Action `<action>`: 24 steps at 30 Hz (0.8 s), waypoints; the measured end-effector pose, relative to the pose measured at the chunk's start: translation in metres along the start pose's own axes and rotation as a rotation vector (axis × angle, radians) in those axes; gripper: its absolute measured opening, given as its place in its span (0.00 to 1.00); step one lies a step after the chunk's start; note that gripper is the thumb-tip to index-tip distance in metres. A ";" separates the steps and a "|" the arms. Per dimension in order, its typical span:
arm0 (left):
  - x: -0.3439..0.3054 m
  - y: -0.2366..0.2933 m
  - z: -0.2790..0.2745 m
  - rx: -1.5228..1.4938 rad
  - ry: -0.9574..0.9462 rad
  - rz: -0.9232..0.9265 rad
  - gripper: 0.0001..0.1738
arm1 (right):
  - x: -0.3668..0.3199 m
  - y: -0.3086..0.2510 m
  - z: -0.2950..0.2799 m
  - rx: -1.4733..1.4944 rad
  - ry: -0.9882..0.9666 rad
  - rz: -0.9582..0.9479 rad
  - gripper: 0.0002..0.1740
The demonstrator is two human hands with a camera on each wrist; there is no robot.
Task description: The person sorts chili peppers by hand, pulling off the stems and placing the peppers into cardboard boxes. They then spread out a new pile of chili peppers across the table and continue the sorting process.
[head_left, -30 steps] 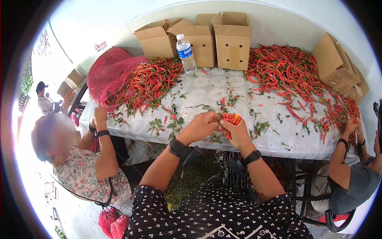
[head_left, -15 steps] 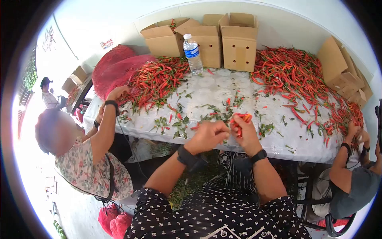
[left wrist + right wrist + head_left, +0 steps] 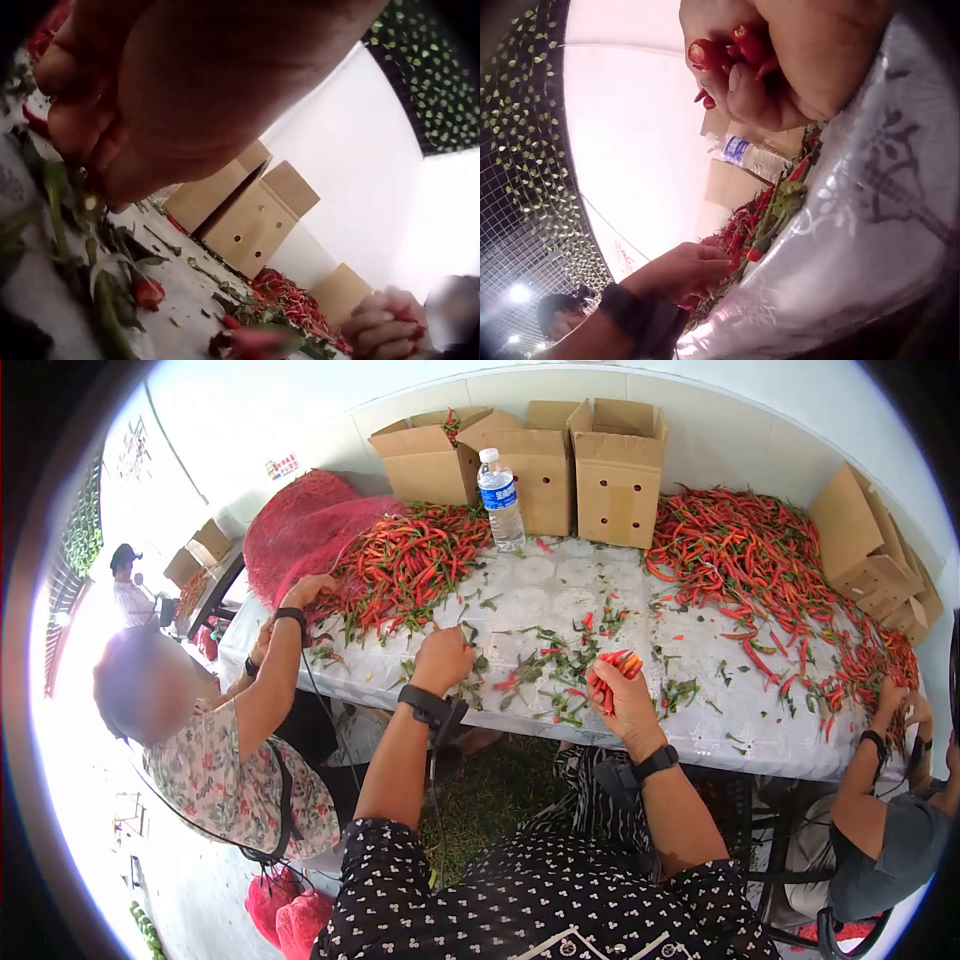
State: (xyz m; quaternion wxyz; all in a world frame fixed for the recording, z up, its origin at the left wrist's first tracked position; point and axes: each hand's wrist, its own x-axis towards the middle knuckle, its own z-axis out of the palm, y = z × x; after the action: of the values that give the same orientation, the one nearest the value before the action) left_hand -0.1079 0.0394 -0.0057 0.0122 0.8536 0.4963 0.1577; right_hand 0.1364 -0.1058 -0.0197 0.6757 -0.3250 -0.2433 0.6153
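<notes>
Table (image 3: 745,760): filling the span from 9 to 3 o'clock, counting from the right hand, head view, with 12 lying away from the body.
Right chilli pile (image 3: 740,550): sprawling at 1 o'clock, probably risking a slide if bumped, through loose heaping.
Cardboard boxes (image 3: 618,490): standing at 12 o'clock, maybe risking a shove from overreaching.
Bottle (image 3: 503,520): standing tall and narrow at 11 o'clock, risking tipping from a forearm brush.
Left hand (image 3: 445,662): resting at 9 to 10 o'clock, fingers curling; cannot tell if pinching anything. Risking snagging leaves through crowding.
Right hand (image 3: 630,705): clamping on red chillies (image 3: 710,56), cut ends showing; risking slips through overfilling or loosening.
Green stems (image 3: 109,307): tangling beside left fingertips, risking mixing in with anything picked.
Near edge: running at 6 o'clock, passing close under both wrists, risking drops to the floor.
Bare cloth (image 3: 535,572): opening at 11 o'clock, short of the bottle; offering likely best room.
Neighbour's hand (image 3: 318,586): reaching in at 10 o'clock, probably limiting any wide leftward sweep.
Small gaps: showing at 3 o'clock between scraps (image 3: 675,692), allowing short moves only.
</notes>
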 end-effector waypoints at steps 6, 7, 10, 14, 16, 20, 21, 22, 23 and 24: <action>0.001 0.038 -0.011 -0.973 -0.158 -0.144 0.09 | -0.002 -0.002 0.000 -0.037 -0.016 0.019 0.06; 0.000 0.047 -0.013 -0.973 -0.163 -0.139 0.09 | -0.002 -0.001 0.002 -0.036 -0.009 0.014 0.06; -0.007 0.077 -0.013 -1.517 -0.263 -0.299 0.07 | -0.002 -0.002 0.001 -0.073 -0.020 0.004 0.06; -0.012 0.106 -0.003 -1.551 -0.286 -0.143 0.07 | -0.001 -0.001 0.004 -0.092 0.024 0.008 0.07; -0.017 0.128 -0.010 -1.532 -0.241 -0.098 0.07 | 0.001 0.002 0.001 -0.092 0.010 0.003 0.06; -0.020 0.141 -0.003 -1.269 -0.091 0.031 0.07 | 0.000 0.000 0.000 -0.104 -0.032 -0.003 0.08; -0.021 0.141 -0.004 -1.135 -0.043 0.086 0.07 | 0.000 0.001 0.000 -0.106 -0.038 0.000 0.08; -0.023 0.141 -0.005 -1.134 -0.042 0.084 0.07 | 0.000 0.002 0.001 -0.105 -0.039 0.002 0.08; -0.024 0.140 -0.008 -1.020 0.005 0.124 0.07 | 0.000 0.002 0.002 -0.210 -0.033 -0.020 0.06; -0.025 0.139 -0.010 -0.906 0.051 0.161 0.09 | 0.000 0.004 0.002 -0.314 -0.027 -0.040 0.05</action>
State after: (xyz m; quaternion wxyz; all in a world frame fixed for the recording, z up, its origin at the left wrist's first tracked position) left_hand -0.0053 -0.0535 0.0223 0.3594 0.7940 0.3096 0.3802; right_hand 0.1323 -0.1056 -0.0208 0.6254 -0.4134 -0.3520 0.5604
